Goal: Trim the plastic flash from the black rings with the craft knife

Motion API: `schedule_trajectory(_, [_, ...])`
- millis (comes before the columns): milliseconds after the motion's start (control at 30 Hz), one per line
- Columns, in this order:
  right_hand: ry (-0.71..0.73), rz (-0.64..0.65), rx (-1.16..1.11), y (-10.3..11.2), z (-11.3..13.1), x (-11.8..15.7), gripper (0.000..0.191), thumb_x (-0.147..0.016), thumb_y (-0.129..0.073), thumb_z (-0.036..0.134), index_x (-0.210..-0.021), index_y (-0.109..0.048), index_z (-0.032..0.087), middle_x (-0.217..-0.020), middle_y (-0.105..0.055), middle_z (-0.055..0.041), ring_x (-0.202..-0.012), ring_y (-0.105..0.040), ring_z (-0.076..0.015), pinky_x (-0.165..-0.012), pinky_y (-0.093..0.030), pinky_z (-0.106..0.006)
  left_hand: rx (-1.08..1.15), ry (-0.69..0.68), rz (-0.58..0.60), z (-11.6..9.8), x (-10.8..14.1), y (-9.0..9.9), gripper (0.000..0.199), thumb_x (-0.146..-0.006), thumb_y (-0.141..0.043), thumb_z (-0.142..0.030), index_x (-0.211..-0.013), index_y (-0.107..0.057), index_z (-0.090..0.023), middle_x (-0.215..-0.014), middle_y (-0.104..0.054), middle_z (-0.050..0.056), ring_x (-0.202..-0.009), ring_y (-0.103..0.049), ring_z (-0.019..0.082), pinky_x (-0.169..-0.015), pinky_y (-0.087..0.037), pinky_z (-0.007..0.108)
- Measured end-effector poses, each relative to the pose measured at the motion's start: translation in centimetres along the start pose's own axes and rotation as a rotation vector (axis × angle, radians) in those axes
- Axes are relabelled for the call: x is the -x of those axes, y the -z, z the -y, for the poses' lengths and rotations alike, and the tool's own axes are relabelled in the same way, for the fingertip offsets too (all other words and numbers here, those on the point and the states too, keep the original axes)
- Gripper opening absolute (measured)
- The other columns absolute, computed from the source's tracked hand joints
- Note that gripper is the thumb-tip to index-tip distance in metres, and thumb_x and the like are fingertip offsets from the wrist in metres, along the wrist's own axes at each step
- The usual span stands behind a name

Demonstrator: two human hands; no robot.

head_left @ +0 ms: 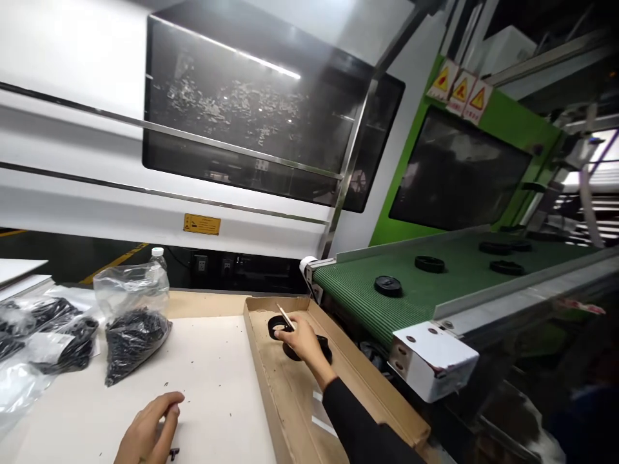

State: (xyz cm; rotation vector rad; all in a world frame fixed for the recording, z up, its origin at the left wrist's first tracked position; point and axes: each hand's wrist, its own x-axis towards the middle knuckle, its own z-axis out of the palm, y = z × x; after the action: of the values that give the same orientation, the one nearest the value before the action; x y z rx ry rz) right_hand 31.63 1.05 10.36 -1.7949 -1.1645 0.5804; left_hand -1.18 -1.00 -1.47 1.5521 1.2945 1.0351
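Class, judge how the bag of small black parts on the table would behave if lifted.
The bag looks floppy: its thin plastic sags and creases. The loose parts gather at the bottom, so it would probably slump, shift and feel bottom-heavy.

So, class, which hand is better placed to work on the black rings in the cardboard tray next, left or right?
Probably the right: the right hand is over the cardboard tray, touching a black ring and holding a thin pale tool. The left hand rests on the white table, away from the tray.
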Motion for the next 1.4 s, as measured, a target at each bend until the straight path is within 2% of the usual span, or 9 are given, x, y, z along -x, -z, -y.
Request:
schedule_trajectory(167, [0.067, 0.18, -0.242, -4.7, 3.1, 10.0, 0.069, -0.08, -0.04, 0.085, -0.088, -0.057, 0.019, -0.054, -0.046, 0.0067, -0.039, -0.038, -0.0097, -0.04, -0.035, -0.024, 0.427, -0.055, 0.023, -3.7, 1.2, -1.1, 0.061, -0.084, -0.047, -0.063, -0.131, -0.047, -0.025, -0.136, -0.057, 0.014, -0.123, -0.054, 0.034, -0.101, -0.044, 0.049])
schedule_trajectory(333, [-0.299, 1.03, -0.977, -13.5, 3.8, 15.8, 0.079, -0.058, -0.055, 0.094, -0.041, -0.027, 0.023, -0.029, -0.02, 0.0101, -0.026, -0.017, -0.0025, -0.03, -0.015, -0.018, 0.969, -0.016, 0.126, -6.2, 2.6, -0.6, 0.072, -0.084, -0.051, -0.061, -0.145, -0.029, -0.028, -0.146, -0.051, 0.013, -0.133, -0.048, 0.032, -0.11, -0.04, 0.047])
schedule_trajectory(433, [-0.365, 1.149, -1.05, -16.2, 3.5, 15.2, 0.077, -0.06, -0.061, 0.089, -0.04, -0.032, 0.02, -0.03, -0.025, 0.0096, -0.025, -0.02, -0.0013, -0.029, -0.015, -0.015, 1.066, 0.078, 0.103, -6.1, 2.4, 0.6, 0.068, -0.081, -0.067, -0.048, -0.139, -0.041, -0.024, -0.135, -0.06, 0.015, -0.129, -0.051, 0.034, -0.113, -0.034, 0.05])
schedule_trajectory(533, [-0.203, 0.941, -1.104, -16.6, 1.9, 13.6, 0.056, -0.08, -0.065, 0.069, -0.064, -0.059, 0.016, -0.039, -0.041, 0.0088, -0.026, -0.02, -0.0017, -0.026, -0.014, -0.014, 1.051, 0.108, 0.021, -5.4, 1.4, 1.5, 0.058, -0.083, -0.068, -0.04, -0.133, -0.048, -0.018, -0.124, -0.067, 0.014, -0.125, -0.056, 0.031, -0.115, -0.034, 0.046])
schedule_trajectory(633, [0.01, 0.841, -1.256, -15.6, -0.1, 12.7, 0.034, -0.089, -0.07, 0.045, -0.075, -0.065, 0.015, -0.042, -0.046, 0.0085, -0.03, -0.023, -0.0002, -0.031, -0.016, -0.011, 1.039, 0.14, -0.056, -4.6, 0.6, 1.6, 0.052, -0.082, -0.071, -0.034, -0.127, -0.052, -0.016, -0.11, -0.072, 0.011, -0.116, -0.062, 0.029, -0.11, -0.043, 0.044])
schedule_trajectory(900, [0.375, 1.259, -1.524, -14.0, -2.8, 12.8, 0.05, -0.074, -0.077, 0.06, -0.05, -0.062, 0.018, -0.031, -0.046, 0.0036, -0.024, -0.033, -0.0043, -0.032, -0.031, -0.017, 0.94, 0.293, 0.034, -3.1, 0.5, 0.3, 0.035, -0.078, -0.075, -0.026, -0.109, -0.065, -0.014, -0.107, -0.073, 0.011, -0.114, -0.064, 0.032, -0.094, -0.058, 0.031])
schedule_trajectory(1100, [0.672, 1.463, -1.609, -13.8, -2.8, 12.4, 0.029, -0.084, -0.07, 0.037, -0.06, -0.065, 0.02, -0.038, -0.054, 0.0025, -0.031, -0.041, -0.0065, -0.037, -0.036, -0.019, 0.838, 0.322, 0.157, -2.1, 0.5, 0.1, 0.022, -0.077, -0.075, -0.032, -0.09, -0.069, -0.015, -0.102, -0.076, 0.01, -0.104, -0.069, 0.031, -0.085, -0.06, 0.027])
schedule_trajectory(1233, [0.4, 1.166, -1.361, -12.4, -2.0, 13.1, 0.048, -0.077, -0.072, 0.06, -0.055, -0.061, 0.02, -0.037, -0.049, 0.0049, -0.028, -0.034, -0.0056, -0.035, -0.032, -0.019, 0.863, 0.322, 0.163, -2.3, 0.5, 0.0, 0.027, -0.079, -0.074, -0.029, -0.102, -0.067, -0.017, -0.096, -0.076, 0.007, -0.098, -0.071, 0.024, -0.081, -0.058, 0.023])
schedule_trajectory(1400, [0.145, 0.58, -0.906, -12.4, -1.3, 13.4, 0.028, -0.07, -0.088, 0.025, -0.087, -0.069, 0.015, -0.064, -0.053, 0.0058, -0.057, -0.041, -0.0063, -0.052, -0.029, -0.017, 0.947, 0.291, 0.195, -3.8, 0.7, -0.6, 0.036, -0.086, -0.066, -0.031, -0.12, -0.059, -0.02, -0.112, -0.072, 0.009, -0.102, -0.067, 0.023, -0.089, -0.053, 0.032])
